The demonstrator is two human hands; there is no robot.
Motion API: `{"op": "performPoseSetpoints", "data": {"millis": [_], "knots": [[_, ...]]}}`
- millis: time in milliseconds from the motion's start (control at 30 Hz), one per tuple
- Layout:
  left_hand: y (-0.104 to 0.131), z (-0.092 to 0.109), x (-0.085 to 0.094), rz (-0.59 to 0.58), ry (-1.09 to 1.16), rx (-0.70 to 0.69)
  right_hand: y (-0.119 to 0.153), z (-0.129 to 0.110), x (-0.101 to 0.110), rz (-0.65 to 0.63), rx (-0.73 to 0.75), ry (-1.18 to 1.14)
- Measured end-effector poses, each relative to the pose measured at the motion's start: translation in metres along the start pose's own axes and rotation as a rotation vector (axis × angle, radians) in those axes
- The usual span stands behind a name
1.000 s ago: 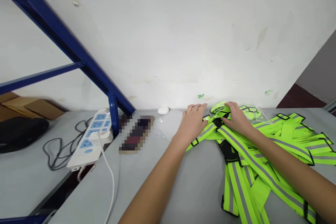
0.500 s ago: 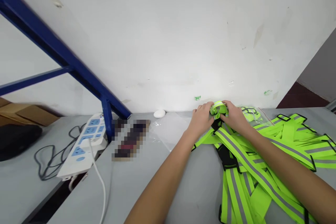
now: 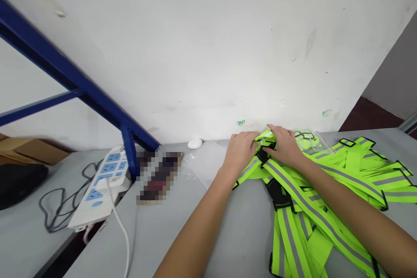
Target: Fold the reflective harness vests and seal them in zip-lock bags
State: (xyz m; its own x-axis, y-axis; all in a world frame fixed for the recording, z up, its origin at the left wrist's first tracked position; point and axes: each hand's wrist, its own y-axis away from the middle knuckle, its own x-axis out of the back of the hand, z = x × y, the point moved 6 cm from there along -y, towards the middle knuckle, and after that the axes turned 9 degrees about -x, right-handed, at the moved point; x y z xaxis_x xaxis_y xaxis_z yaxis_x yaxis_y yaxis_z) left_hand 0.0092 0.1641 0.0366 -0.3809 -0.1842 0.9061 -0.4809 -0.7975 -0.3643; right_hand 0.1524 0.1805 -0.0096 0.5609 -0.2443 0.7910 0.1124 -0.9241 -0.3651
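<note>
Neon yellow-green straps with grey reflective stripes (image 3: 293,236) lie in a pile on the right of the grey table. At the pile's far left end, near the wall, my left hand (image 3: 240,150) is closed on a strap. My right hand (image 3: 284,145) grips the same bunch from the other side, its thumb by a black buckle (image 3: 264,155). A second, larger black buckle (image 3: 279,194) lies just below on the pile. Beyond my right hand is a clear plastic bag (image 3: 314,142) with green strap inside.
A white power strip (image 3: 97,191) with cables lies at the left, beside a blue metal frame (image 3: 107,108). A white oval object (image 3: 195,143) and clear plastic film (image 3: 208,158) lie by the wall. Cardboard boxes (image 3: 31,154) and a black item (image 3: 21,184) are far left.
The strap loop that stood up between my hands is now lower and flatter. Both hands have shifted slightly, with my left fingers lying over the strap. The camera view has moved a little.
</note>
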Motion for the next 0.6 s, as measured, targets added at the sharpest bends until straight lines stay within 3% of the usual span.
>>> {"op": "performPoseSetpoints", "data": {"millis": [67,200,367,467,600], "knots": [[-0.005,0.012,0.009,0.050,0.029,-0.039,0.001,-0.009,0.002,0.020,0.043,-0.032],[-0.014,0.028,0.018,0.229,0.200,-0.114,-0.004,-0.003,0.006,0.018,-0.049,-0.092],[-0.008,0.016,0.005,0.357,0.341,-0.114,-0.008,0.015,0.006,-0.034,-0.083,-0.072],[0.004,0.009,-0.015,0.265,0.190,-0.131,-0.008,0.022,0.000,-0.095,-0.079,-0.062],[0.019,0.003,-0.047,-0.032,-0.150,-0.141,-0.010,0.027,-0.010,-0.180,-0.076,-0.040]]}}
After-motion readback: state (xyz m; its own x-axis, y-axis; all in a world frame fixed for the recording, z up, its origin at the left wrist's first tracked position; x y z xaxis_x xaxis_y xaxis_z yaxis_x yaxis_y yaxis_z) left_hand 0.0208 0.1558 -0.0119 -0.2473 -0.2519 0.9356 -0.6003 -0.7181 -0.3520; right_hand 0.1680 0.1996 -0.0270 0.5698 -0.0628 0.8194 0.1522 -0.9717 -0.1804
